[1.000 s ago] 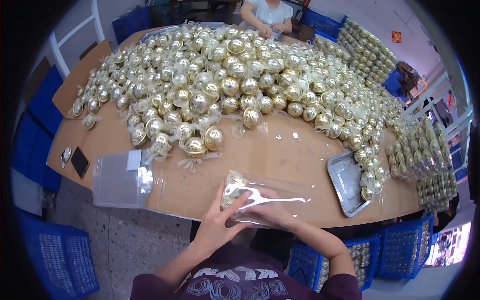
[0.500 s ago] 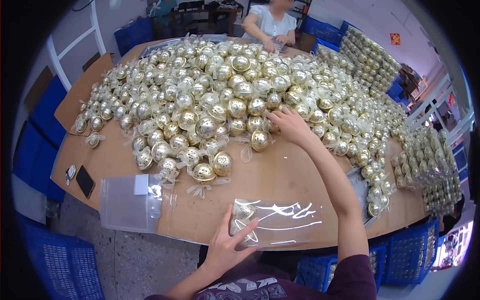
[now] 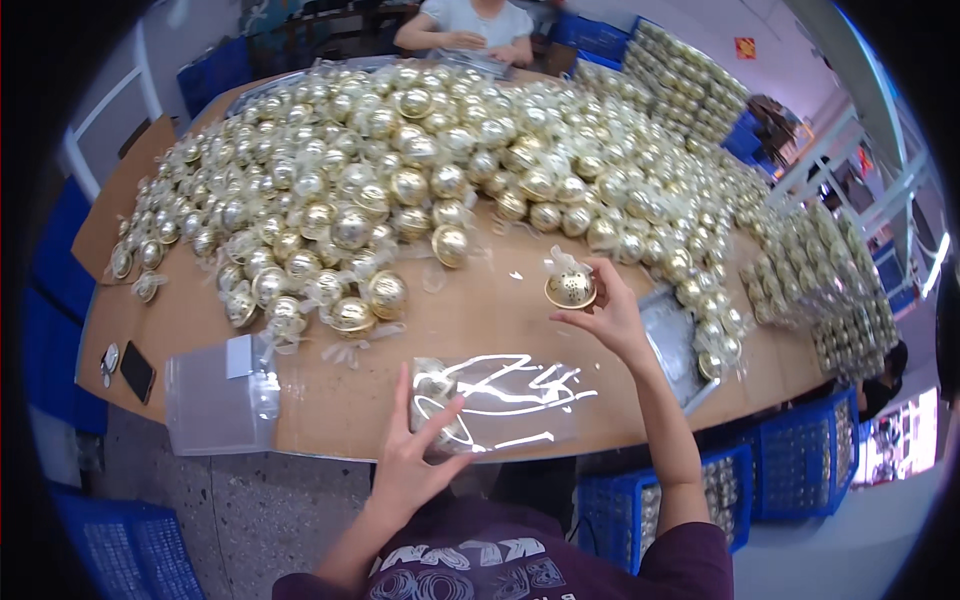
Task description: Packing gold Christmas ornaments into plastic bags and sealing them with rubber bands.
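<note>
A gold ball ornament (image 3: 571, 288) with a sheer ribbon bow is pinched between the thumb and fingers of my right hand (image 3: 615, 312), raised over the table. At the front edge, my left hand (image 3: 412, 455) grips the left end of a clear plastic bag (image 3: 530, 405). Pale gold balls show inside that end, partly hidden by glare; the rest of the bag lies flat. Beyond both hands spreads a large heap of similar gold balls (image 3: 350, 230) with ribbons.
Flat clear bags (image 3: 210, 405), a phone (image 3: 137, 372) and keys (image 3: 109, 362) lie at the left. A grey tray (image 3: 672, 345) sits right of my right arm. Packed balls are stacked (image 3: 815, 265) farther right. Blue crates (image 3: 800, 455) stand below; a co-worker (image 3: 480, 30) sits across.
My right hand has drawn back from the heap with a gold ball in it. The left hand keeps its hold on the bag. The whole view has shifted somewhat.
</note>
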Available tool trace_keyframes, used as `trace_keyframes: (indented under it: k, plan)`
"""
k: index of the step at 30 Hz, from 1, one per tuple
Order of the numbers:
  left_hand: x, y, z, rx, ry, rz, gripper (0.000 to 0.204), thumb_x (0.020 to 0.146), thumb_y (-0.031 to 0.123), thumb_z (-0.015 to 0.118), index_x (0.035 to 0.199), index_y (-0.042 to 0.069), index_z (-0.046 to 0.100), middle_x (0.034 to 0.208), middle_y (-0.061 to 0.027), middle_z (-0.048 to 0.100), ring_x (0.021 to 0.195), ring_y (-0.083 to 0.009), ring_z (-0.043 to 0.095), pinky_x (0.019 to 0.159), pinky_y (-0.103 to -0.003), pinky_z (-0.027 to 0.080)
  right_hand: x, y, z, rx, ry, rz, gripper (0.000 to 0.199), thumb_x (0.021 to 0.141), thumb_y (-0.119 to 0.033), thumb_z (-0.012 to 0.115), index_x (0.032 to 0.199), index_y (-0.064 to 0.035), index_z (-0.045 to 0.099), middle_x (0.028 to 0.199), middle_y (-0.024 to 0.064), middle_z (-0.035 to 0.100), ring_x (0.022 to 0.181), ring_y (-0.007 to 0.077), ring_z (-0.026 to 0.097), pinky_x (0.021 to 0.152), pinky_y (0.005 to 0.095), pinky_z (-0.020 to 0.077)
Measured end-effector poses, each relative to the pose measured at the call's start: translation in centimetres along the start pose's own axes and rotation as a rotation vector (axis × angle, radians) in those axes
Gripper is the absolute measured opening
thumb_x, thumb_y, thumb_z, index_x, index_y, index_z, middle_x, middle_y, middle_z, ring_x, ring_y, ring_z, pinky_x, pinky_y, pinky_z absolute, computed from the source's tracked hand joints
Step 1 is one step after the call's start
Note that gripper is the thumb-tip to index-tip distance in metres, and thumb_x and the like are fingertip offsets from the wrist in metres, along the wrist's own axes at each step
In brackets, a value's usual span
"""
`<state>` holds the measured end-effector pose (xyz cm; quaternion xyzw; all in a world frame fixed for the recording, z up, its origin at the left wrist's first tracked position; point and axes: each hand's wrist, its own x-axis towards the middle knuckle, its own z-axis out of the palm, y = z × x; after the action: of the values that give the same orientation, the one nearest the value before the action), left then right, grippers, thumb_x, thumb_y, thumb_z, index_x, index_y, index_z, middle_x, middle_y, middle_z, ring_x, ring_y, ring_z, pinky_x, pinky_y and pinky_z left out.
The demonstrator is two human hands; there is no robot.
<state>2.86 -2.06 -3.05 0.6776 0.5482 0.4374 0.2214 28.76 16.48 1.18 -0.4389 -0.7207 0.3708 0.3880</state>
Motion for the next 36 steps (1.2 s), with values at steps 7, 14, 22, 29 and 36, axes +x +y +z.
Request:
trace_keyframes:
  k: [7, 14, 22, 29, 36]
  plan:
    - [0.7, 0.8, -0.1, 0.103, -0.071, 0.074, 0.07, 0.06, 0.022, 0.088, 0.122, 0.01, 0.058, 0.152, -0.0273, 0.019, 0.132, -0.0422, 0.038, 0.103, -0.044, 0.041, -9.5, 1.9, -0.9, -0.721, 0.288, -0.082, 0.067, 0.063, -0.008, 0.084, 0.122, -0.0059, 0.053, 0.111, 0.0136, 0.05, 0.093, 0.03, 0.056, 0.079, 0.0362, 0.0499]
    - [1.4, 1.8, -0.5, 0.195, -0.137, -0.035, 0.037, 0.082, 0.024, 0.072, 0.112, 0.006, 0.058, 0.154, -0.025, 0.016, 0.14, -0.0409, 0.024, 0.11, -0.045, 0.027, -13.1, 2.3, -0.1, -0.635, 0.186, -0.186, 0.066, 0.071, -0.005, 0.077, 0.13, -0.003, 0.047, 0.116, 0.0148, 0.054, 0.088, 0.0248, 0.059, 0.076, 0.0317, 0.0507]
    - [3.4, 1.1, 0.9, 0.039, -0.07, -0.084, 0.018, 0.092, 0.019, 0.057, 0.101, 0.004, 0.059, 0.154, -0.0243, 0.017, 0.143, -0.0393, 0.016, 0.112, -0.045, 0.02, -12.4, 1.4, -0.5, -0.477, 0.029, -0.045, 0.066, 0.064, -0.011, 0.086, 0.12, -0.002, 0.051, 0.115, 0.0071, 0.055, 0.089, 0.0122, 0.058, 0.073, 0.0252, 0.05]
    - [3.3, 0.4, 0.1, 0.005, -0.181, -0.095, 0.035, 0.093, 0.018, 0.055, 0.127, 0.018, 0.058, 0.154, -0.0225, 0.018, 0.142, -0.043, 0.014, 0.113, -0.049, 0.019, -12.4, 0.4, 2.3, 0.165, -0.183, 0.188, 0.059, 0.066, -0.004, 0.084, 0.116, -0.0007, 0.055, 0.12, 0.0085, 0.055, 0.109, 0.0191, 0.058, 0.089, 0.0321, 0.0511]
    - [4.0, 0.0, -0.5, 0.198, -0.359, 0.169, 0.045, 0.088, 0.008, 0.054, 0.128, 0.028, 0.06, 0.153, -0.02, 0.022, 0.143, -0.0388, 0.014, 0.115, -0.054, 0.008, -8.5, 3.1, 8.2, -0.008, -0.192, 0.16, 0.063, 0.067, -0.009, 0.084, 0.122, 0.0003, 0.055, 0.113, 0.0096, 0.061, 0.104, 0.0202, 0.06, 0.089, 0.0333, 0.0515]
